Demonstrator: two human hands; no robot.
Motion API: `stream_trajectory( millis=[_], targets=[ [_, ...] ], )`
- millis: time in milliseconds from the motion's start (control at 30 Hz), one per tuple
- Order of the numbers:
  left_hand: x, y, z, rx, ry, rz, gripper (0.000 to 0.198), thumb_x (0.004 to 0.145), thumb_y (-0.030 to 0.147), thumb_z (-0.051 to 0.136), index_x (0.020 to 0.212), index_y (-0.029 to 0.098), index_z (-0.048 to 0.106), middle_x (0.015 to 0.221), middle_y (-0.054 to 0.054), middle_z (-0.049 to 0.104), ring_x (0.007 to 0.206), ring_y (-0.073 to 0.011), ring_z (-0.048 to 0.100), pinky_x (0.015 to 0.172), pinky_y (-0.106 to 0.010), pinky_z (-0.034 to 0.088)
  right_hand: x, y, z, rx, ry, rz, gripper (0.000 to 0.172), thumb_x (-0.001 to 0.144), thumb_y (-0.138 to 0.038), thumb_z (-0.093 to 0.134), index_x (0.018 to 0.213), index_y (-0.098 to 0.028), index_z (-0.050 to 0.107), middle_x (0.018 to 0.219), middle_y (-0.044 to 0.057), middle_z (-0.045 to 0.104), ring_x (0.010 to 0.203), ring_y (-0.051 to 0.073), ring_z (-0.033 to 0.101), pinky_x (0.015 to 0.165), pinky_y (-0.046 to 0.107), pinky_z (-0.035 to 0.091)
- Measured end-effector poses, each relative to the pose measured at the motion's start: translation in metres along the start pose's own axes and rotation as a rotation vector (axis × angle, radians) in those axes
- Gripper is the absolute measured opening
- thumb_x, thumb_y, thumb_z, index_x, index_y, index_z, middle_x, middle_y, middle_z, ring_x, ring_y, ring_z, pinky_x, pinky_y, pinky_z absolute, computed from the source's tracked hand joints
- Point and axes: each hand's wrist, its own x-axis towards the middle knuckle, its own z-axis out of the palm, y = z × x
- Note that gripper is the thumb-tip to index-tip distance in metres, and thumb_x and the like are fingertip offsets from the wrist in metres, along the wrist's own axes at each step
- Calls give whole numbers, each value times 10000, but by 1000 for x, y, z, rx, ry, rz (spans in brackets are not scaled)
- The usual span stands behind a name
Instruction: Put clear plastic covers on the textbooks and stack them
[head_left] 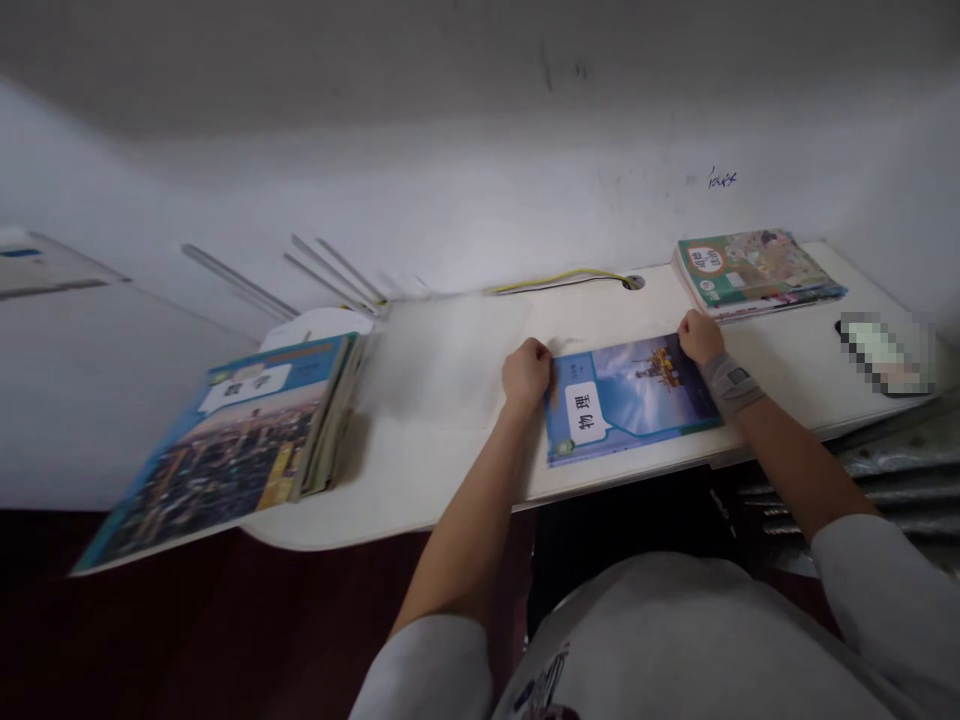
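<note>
White desk edge runs just below the physics textbook between the hands.

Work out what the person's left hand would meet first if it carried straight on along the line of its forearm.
Probably the yellow cable lying along the back of the white desk, beyond the left hand, though depth is hard to judge from this view.
</note>
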Motion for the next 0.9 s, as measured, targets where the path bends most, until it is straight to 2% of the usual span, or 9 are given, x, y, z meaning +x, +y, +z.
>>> stream_trajectory(
  millis=[100,200,333,400,500,633,767,833,900],
  targets=[
    [2,-3,-6,32,-25,-16,215,850,293,471,970,211,630,967,-77,706,932,-238,641,797,-327,461,1,-5,2,-5,6,-10,225,850,-116,396,947,-135,598,921,150,672,841,239,603,706,318,399],
    [-4,1,-12,85,-41,13,349,855,237,446,1183,181,550,1127,-120,657,1010,-245,625,838,-347,472,0,-7,4,-16,17,-26,247,862,-128,368,951,-141,598,922,158,677,840,255,616,713,340,417],
    [-35,29,-13,244,-10,210,519,903,244,373,1403,105,351,1448,-198,394,1312,-309,403,1021,-451,375,-4,-10,5,-46,27,-47,296,860,-105,329,995,-108,593,906,185,677,840,280,630,718,373,440],
    [-56,47,-7,327,-112,303,548,944,360,303,1425,99,331,1502,-198,303,1383,-364,263,1062,-558,287,-5,-11,6,-57,19,-37,312,859,-96,319,1024,-88,583,919,198,674,853,286,631,724,377,443],
    [-82,62,8,366,-266,374,685,931,551,230,1442,104,320,1518,-196,267,1389,-410,216,1059,-637,227,-3,-7,4,-49,7,-17,319,864,-101,310,1031,-92,581,940,197,670,874,283,625,745,376,444],
    [-95,58,26,374,-218,395,785,899,639,176,1461,101,285,1533,-186,228,1397,-421,175,1062,-668,175,-2,-2,-5,-14,1,-69,321,845,-120,341,1050,-98,587,986,189,665,942,284,605,803,388,447],
    [-94,52,34,359,-172,394,763,911,614,164,1463,101,283,1531,-173,241,1397,-416,179,1070,-664,159,-32,-27,-9,-32,110,-418,381,873,-205,405,1194,-59,549,1351,220,493,1271,299,424,1018,427,348],
    [-93,49,35,358,-174,408,707,931,561,177,1467,112,277,1535,-161,237,1401,-399,185,1080,-649,159,-56,-44,-5,-43,4,-677,424,920,-275,368,1282,-104,508,1417,168,453,1324,265,377,1072,434,297],
    [-91,42,33,353,-179,433,643,948,493,187,1470,128,274,1536,-139,244,1409,-355,200,1108,-598,158,-74,-49,0,-61,-84,-775,467,947,-335,325,1353,-142,450,1440,129,441,1340,244,366,1091,445,274]
  ],
)
